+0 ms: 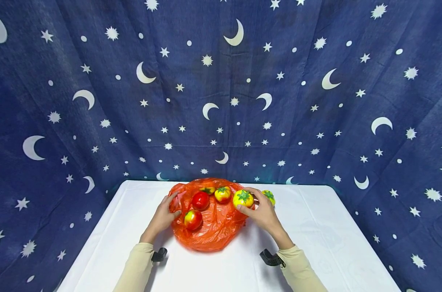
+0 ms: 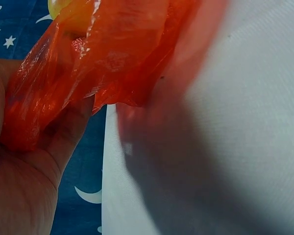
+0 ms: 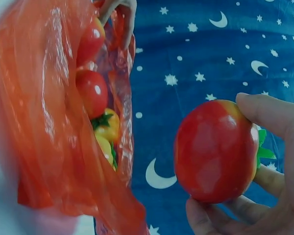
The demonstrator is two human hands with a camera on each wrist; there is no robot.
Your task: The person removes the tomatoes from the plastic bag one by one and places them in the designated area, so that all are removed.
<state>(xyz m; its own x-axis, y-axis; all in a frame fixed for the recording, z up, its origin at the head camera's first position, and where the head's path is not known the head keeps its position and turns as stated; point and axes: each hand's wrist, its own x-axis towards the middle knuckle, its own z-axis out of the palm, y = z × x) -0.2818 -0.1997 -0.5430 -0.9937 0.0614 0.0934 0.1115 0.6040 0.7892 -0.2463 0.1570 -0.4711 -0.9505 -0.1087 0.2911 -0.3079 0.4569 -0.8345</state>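
Note:
A thin red plastic bag (image 1: 213, 235) lies on the table with its mouth spread open. My left hand (image 1: 163, 215) grips the bag's left edge, the film bunched between thumb and fingers in the left wrist view. With fingertips and thumb, my right hand (image 1: 262, 213) holds a red-and-yellow tomato (image 3: 215, 152) by its sides, over the bag's right rim in the head view. Inside the bag are a red-and-yellow apple (image 1: 193, 219), a red round fruit (image 1: 200, 200), another leafy-topped tomato (image 1: 223, 194) and a yellowish fruit (image 1: 208, 190) partly hidden at the back.
Just beyond my right hand, another yellow tomato (image 1: 269, 197) with green leaves sits on the white table (image 1: 315, 227). A blue curtain (image 1: 221, 81) with moons and stars hangs behind the table and along both sides.

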